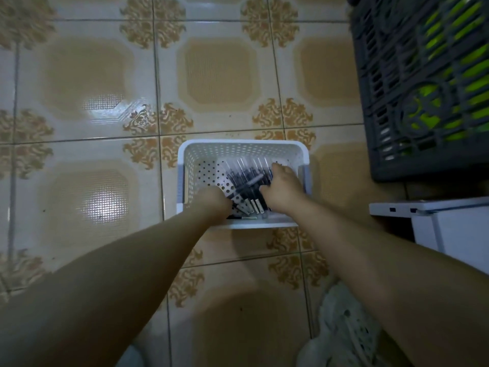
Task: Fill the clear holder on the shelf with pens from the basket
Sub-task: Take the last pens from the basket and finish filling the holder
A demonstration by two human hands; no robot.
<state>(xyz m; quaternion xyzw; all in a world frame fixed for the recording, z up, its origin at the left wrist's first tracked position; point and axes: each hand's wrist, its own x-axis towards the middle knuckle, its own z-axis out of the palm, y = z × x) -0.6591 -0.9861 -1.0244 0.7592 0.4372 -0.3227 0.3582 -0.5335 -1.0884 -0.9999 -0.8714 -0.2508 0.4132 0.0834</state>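
in the white basket [243,143], the right hand [281,186] curls its fingers over the pens [244,178]; the left hand [214,203] touches them, its grip hidden.

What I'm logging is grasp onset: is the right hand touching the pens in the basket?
Touching. The head view shows the right hand curled into the pens in the basket, fingers covering their barrels with no gap.

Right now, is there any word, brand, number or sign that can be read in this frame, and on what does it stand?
No text can be read in this frame.
Pens in the basket: any print is too small and blurred to read.
Dark crate: no marking shows.
White unit: no marking shows.
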